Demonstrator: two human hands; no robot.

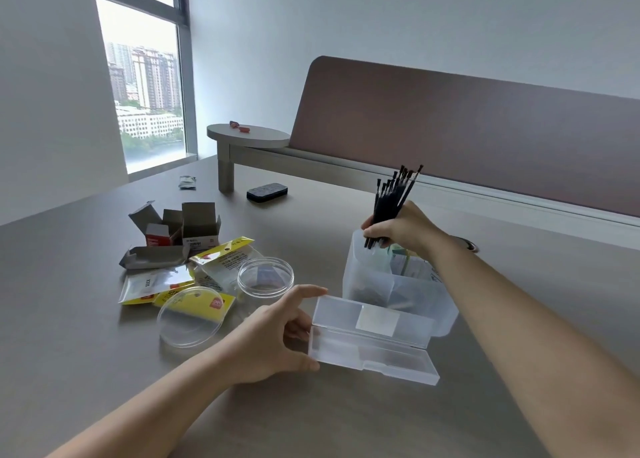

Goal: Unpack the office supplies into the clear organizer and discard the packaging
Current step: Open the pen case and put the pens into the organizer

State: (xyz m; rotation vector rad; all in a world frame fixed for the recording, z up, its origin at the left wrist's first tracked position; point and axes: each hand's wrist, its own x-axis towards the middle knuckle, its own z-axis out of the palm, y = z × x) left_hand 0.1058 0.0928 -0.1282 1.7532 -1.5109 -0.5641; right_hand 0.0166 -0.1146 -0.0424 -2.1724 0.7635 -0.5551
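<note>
Right hand (398, 230) grips a bundle of black pens (389, 204) over the clear organizer (398, 284). Left hand (273, 340) holds the open pen case (372, 343). A packet (156, 284) on the worktop (104, 371) reads "DUCK"; yellow-edged bags (221, 253) and opened boxes (183, 229) lie beside it.

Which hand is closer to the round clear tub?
Left. The left hand holds the open clear case just in front of the round clear tub; the right hand grips black pens over the organizer.

Black pens (389, 204), yellow-edged packets (221, 249), grey table (104, 371), brown panel (450, 125).
</note>
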